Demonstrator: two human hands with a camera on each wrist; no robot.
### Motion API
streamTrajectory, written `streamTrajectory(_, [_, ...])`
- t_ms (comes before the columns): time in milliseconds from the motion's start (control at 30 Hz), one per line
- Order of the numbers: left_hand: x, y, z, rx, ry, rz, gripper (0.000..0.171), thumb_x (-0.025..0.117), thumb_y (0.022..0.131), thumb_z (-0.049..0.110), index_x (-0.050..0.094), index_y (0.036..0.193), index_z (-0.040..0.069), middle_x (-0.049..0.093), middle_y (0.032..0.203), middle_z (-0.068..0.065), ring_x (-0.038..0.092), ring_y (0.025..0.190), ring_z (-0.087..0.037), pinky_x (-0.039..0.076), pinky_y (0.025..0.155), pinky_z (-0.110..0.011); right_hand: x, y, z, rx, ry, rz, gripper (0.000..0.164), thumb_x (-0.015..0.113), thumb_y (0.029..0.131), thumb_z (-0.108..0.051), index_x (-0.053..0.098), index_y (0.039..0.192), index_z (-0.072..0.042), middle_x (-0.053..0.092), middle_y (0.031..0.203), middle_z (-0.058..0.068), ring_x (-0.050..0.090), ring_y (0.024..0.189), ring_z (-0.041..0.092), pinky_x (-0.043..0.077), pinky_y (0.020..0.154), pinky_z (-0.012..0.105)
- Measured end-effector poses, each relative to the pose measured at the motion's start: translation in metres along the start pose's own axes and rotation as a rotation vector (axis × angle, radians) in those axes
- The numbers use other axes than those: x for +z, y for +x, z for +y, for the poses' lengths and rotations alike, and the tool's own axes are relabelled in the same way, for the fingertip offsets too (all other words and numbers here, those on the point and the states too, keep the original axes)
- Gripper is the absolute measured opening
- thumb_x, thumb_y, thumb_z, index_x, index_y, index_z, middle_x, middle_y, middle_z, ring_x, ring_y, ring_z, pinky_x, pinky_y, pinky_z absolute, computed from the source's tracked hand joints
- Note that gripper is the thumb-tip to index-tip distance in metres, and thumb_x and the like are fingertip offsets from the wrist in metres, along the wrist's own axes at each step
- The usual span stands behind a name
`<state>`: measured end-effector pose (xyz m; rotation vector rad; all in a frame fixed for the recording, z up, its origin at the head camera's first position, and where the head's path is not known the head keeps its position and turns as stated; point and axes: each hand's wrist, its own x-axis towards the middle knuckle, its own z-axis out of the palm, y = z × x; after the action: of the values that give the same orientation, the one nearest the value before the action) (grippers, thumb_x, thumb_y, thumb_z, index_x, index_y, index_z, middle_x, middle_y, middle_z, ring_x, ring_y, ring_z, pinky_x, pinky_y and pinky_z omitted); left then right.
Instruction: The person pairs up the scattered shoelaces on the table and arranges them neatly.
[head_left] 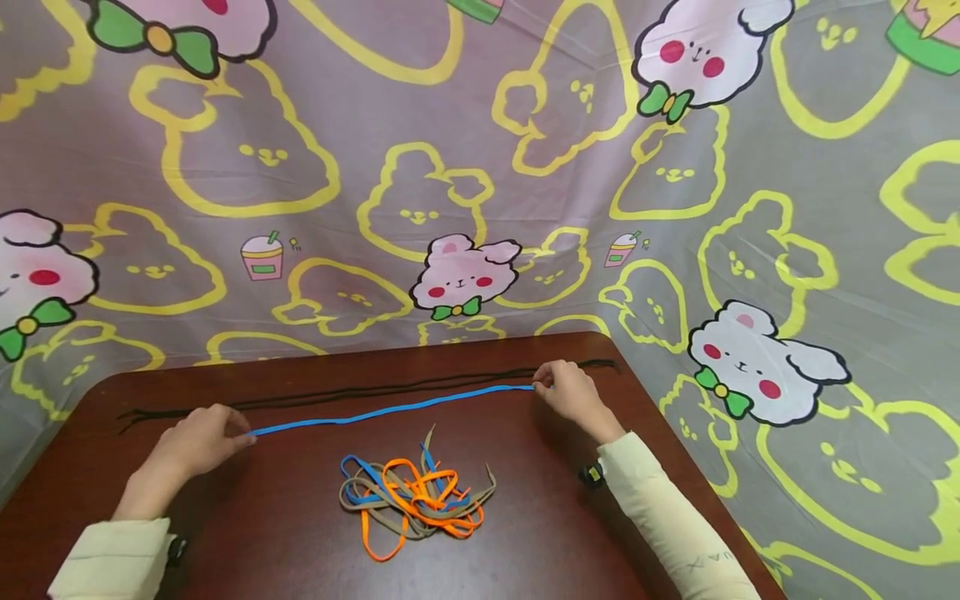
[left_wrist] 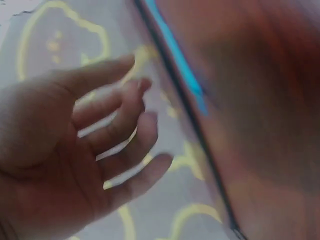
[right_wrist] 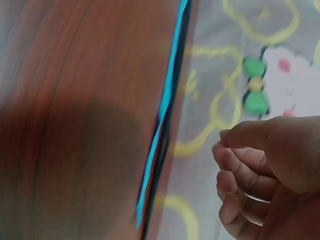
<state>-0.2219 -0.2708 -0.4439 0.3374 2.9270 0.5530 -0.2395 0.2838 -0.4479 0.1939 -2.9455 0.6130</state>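
Observation:
A blue shoelace (head_left: 390, 411) lies stretched almost straight across the table. My left hand (head_left: 198, 442) hovers by its left end; in the left wrist view that hand (left_wrist: 95, 130) has its fingers loosely bent and apart from the lace (left_wrist: 175, 52). By the other end is my right hand (head_left: 573, 396). The right wrist view shows this hand (right_wrist: 265, 175) with thumb and index tips close together, other fingers loosely curled, and nothing visible between them. The blue lace (right_wrist: 167, 95) lies on the tabletop, away from those fingers. Behind it runs a pair of black laces (head_left: 330, 395), roughly parallel.
Nearer the front lies a tangled pile of orange laces (head_left: 386, 557), with brown and blue ones mixed in. The dark brown wooden table (head_left: 285, 517) has rounded back corners. A cartoon-printed cloth (head_left: 352, 300) hangs behind the table and along its right side.

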Motion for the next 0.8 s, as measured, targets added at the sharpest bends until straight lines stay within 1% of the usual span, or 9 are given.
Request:
streamTrajectory(67, [0.002,-0.002,0.016,0.077,-0.062,-0.013,0.023,0.074,0.092,0.018,0.073,0.101,-0.003,0.073,0.088,-0.014,0.067,0.077,-0.027,0.052,0.064,-0.046,0.004,-0.003,-0.015,-0.031,0.014,-0.011,0.004,0.075,0.093,-0.018,0.075,0.094,-0.014,0.071,0.083,-0.003,0.062,0.068,0.011,0.05,0.059,0.036])
streamTrajectory(133, [0.004,-0.003,0.031,0.143,-0.13,-0.031,0.017,0.073,0.092,0.015,0.073,0.098,-0.002,0.072,0.081,-0.006,0.064,0.071,-0.018,0.05,0.061,-0.037,0.009,-0.006,-0.029,-0.069,0.012,-0.022,0.005,0.076,0.092,-0.019,0.076,0.093,-0.014,0.072,0.083,-0.005,0.063,0.07,0.009,0.051,0.061,0.035])
streamTrajectory(167, [0.006,-0.005,0.038,0.171,-0.161,-0.039,0.015,0.073,0.092,0.013,0.073,0.096,-0.001,0.071,0.078,-0.003,0.062,0.068,-0.014,0.048,0.06,-0.033,0.012,-0.008,-0.036,-0.091,0.014,-0.032,0.005,0.076,0.092,-0.02,0.076,0.093,-0.015,0.072,0.083,-0.006,0.063,0.071,0.009,0.051,0.063,0.035])
streamTrajectory(233, [0.007,-0.007,0.05,0.199,-0.211,-0.053,0.012,0.072,0.093,0.011,0.072,0.095,0.0,0.07,0.073,-0.001,0.059,0.063,-0.01,0.046,0.058,-0.03,0.019,-0.012,-0.05,-0.134,0.009,-0.058,0.005,0.076,0.091,-0.021,0.077,0.093,-0.016,0.072,0.083,-0.008,0.064,0.073,0.008,0.052,0.065,0.035])
streamTrajectory(333, [0.008,-0.009,0.063,0.207,-0.245,-0.044,0.011,0.072,0.093,0.011,0.072,0.094,0.001,0.068,0.068,0.0,0.059,0.06,-0.01,0.045,0.057,-0.028,0.031,-0.019,-0.069,-0.19,0.001,-0.111,0.004,0.075,0.091,-0.024,0.077,0.092,-0.02,0.072,0.082,-0.011,0.063,0.073,0.006,0.051,0.063,0.034])
streamTrajectory(533, [0.01,-0.007,0.084,0.209,-0.315,-0.036,0.013,0.071,0.093,0.009,0.071,0.097,-0.003,0.067,0.069,-0.002,0.062,0.062,-0.017,0.045,0.057,-0.029,0.055,-0.032,-0.099,-0.255,0.015,-0.218,0.005,0.075,0.092,-0.026,0.078,0.093,-0.022,0.071,0.082,-0.012,0.06,0.069,0.001,0.049,0.059,0.028])
streamTrajectory(700, [0.015,-0.002,0.104,0.215,-0.32,-0.015,0.014,0.071,0.094,0.01,0.071,0.1,-0.003,0.067,0.068,-0.001,0.063,0.063,-0.018,0.044,0.056,-0.029,0.071,-0.037,-0.119,-0.271,0.025,-0.287,0.005,0.076,0.093,-0.028,0.078,0.093,-0.024,0.07,0.083,-0.014,0.055,0.065,0.001,0.045,0.056,0.025])
streamTrajectory(800, [0.018,0.0,0.117,0.202,-0.326,-0.029,0.016,0.071,0.094,0.011,0.072,0.103,-0.002,0.069,0.071,-0.003,0.064,0.066,-0.018,0.046,0.058,-0.031,0.076,-0.039,-0.131,-0.262,0.03,-0.33,0.008,0.073,0.095,-0.029,0.078,0.092,-0.024,0.067,0.079,-0.017,0.052,0.061,0.001,0.042,0.053,0.024])
